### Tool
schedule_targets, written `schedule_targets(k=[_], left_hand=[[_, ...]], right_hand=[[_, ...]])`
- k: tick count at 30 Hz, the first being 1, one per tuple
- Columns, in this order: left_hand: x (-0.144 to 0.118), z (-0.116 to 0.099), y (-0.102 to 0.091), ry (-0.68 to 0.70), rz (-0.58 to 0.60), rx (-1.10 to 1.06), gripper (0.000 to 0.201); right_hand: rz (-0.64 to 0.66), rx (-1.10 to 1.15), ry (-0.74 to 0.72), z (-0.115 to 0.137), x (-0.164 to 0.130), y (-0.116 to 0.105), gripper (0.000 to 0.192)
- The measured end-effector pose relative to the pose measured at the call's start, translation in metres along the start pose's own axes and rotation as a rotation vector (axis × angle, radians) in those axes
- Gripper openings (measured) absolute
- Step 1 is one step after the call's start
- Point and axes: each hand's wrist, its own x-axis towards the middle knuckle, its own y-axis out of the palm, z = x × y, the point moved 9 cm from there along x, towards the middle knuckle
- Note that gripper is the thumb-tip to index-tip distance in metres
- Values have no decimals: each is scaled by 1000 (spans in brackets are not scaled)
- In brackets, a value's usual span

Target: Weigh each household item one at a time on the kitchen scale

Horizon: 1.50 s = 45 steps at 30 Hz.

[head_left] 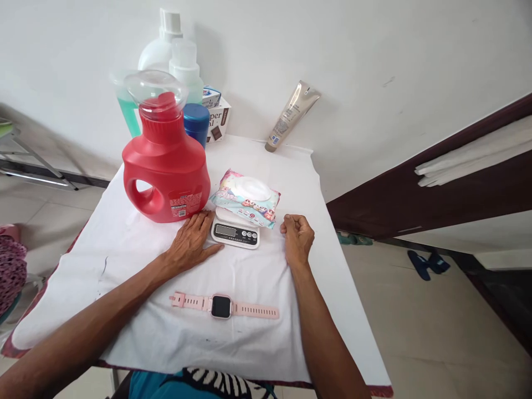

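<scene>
A soft pack of wet wipes (248,195) with a white oval lid rests tilted on a small kitchen scale (236,235), whose dark display and buttons face me. My left hand (192,242) lies flat on the cloth at the scale's left side, fingers stretched toward the red jug. To the right of the wipes, my right hand (298,235) is curled into a loose fist on the cloth, with nothing visible in it. Nearer to me, a pink smartwatch (221,306) lies stretched out with its dark screen up.
A large red detergent jug (166,166) stands at left. Behind it are a blue-capped container (197,123), white bottles (155,54) and a box (220,119). A gold tube (292,115) leans on the wall. White cloth (257,349) covers the table; slippers (428,264) lie on the floor.
</scene>
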Motion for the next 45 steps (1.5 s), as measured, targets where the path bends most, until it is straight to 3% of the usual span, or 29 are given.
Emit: schedule_targets(k=[3, 6, 10, 13, 15, 18, 21, 26, 29, 33, 36, 39, 42, 45], left_hand=[[-1, 1, 1, 0, -10, -19, 75], [-2, 1, 1, -2, -36, -25, 75], [-2, 0, 2, 16, -54, -16, 76], [-4, -1, 2, 32, -74, 17, 75], [-4, -1, 1, 42, -99, 41, 75], [-4, 0, 0, 54, -117, 51, 73], [-4, 1, -1, 58, -117, 57, 71], [-7, 3, 2, 43, -122, 65, 70], [-8, 4, 4, 38, -131, 66, 73], [-7, 3, 4, 49, -130, 80, 78], [-7, 2, 5, 42, -124, 99, 80], [-8, 2, 7, 37, -126, 107, 84], [-8, 3, 7, 32, -124, 109, 84], [-7, 2, 4, 25, -122, 111, 82]], right_hand=[[66, 73, 60, 7, 3, 3, 47], [170, 58, -36, 45, 9, 11, 70], [402, -253, -294, 106, 11, 49, 108], [531, -449, -358, 123, 14, 78, 123], [587, -518, -337, 123, 16, 88, 113], [611, -506, -346, 125, 17, 89, 73], [582, -396, -298, 125, 20, 77, 49], [518, -145, -77, 111, 41, 48, 47], [358, -188, -41, 103, 77, 25, 51], [70, -426, -154, 92, 149, -3, 52], [-10, -525, -178, 70, 205, -2, 51], [-131, -537, -97, 43, 246, 3, 54], [-150, -519, -95, 29, 267, 16, 57], [-131, -520, -127, 23, 272, 21, 77]])
